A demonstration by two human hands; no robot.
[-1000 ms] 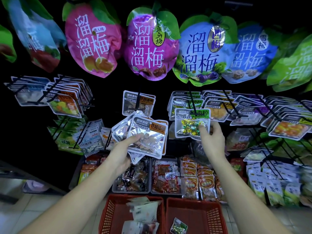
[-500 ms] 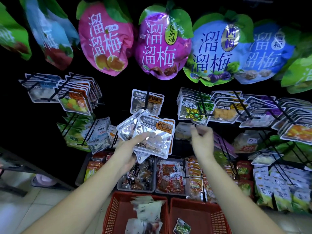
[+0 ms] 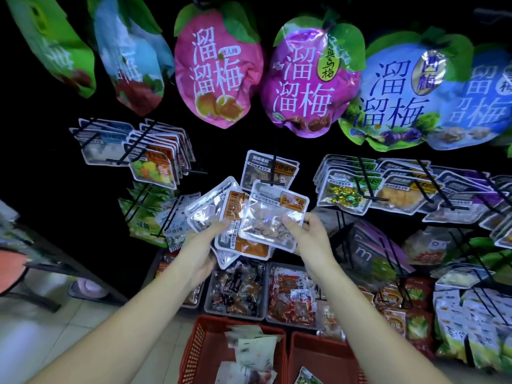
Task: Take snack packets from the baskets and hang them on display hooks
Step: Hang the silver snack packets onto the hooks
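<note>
Several clear snack packets [image 3: 221,220] sit fanned in the closed left hand [image 3: 201,245], so the right hand [image 3: 306,234], pinching the top packet [image 3: 273,217], should peel it free and align its hole with the hook [image 3: 275,164] above.

There is one view, taken from the person's head and facing forward and down at a snack display. Take the packet on the middle hook [image 3: 270,169] as the landmark. It sits a little above the frame's centre, close to the camera, within arm's reach. Above it the big plum-shaped bags [image 3: 309,79] fill the top edge and lean outward, bent by the wide lens. Below it, at the bottom edge and nearest the camera, are two red baskets [image 3: 205,339] on the floor. Both forearms enter from the bottom corners and meet just under the landmark.
</note>
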